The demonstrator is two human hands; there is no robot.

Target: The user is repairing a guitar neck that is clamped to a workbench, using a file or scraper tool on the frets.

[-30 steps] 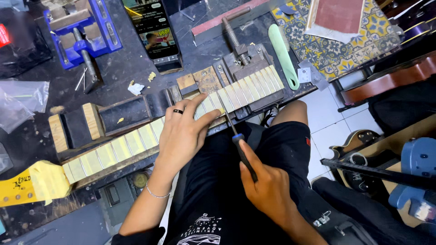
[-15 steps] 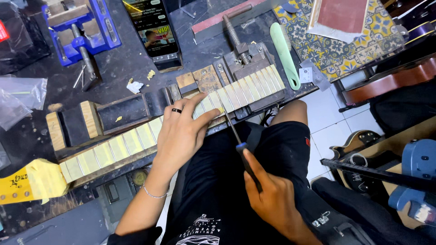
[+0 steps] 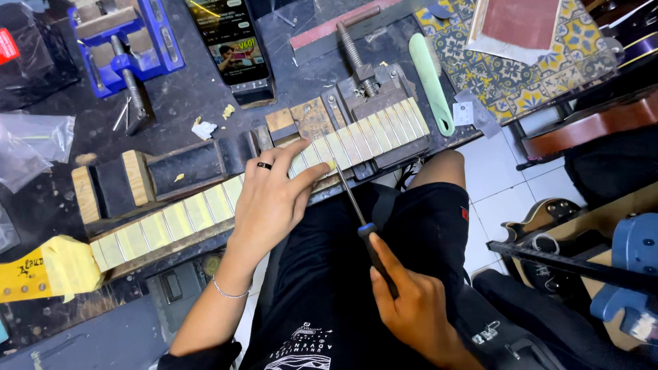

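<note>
A grey vise point(image 3: 373, 92) just beyond the left hand point(image 3: 271, 199) clamps the guitar neck point(image 3: 205, 209), its yellow-taped frets running out past the wrist. That hand lies spread, flat on the fretboard. The right hand point(image 3: 411, 308) grips a dark-handled tool point(image 3: 360, 219); its tip hides behind the left fingertips.

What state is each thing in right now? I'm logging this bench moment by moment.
Guitar neck: lying across the bench, fretboard masked with yellow tape.
Left hand: resting flat on the neck, fingers spread.
Right hand: closed around the tool handle.
Slim tool: held, tip at the fretboard.
Phone: screen lit.
Blue vise: jaws empty.
</note>
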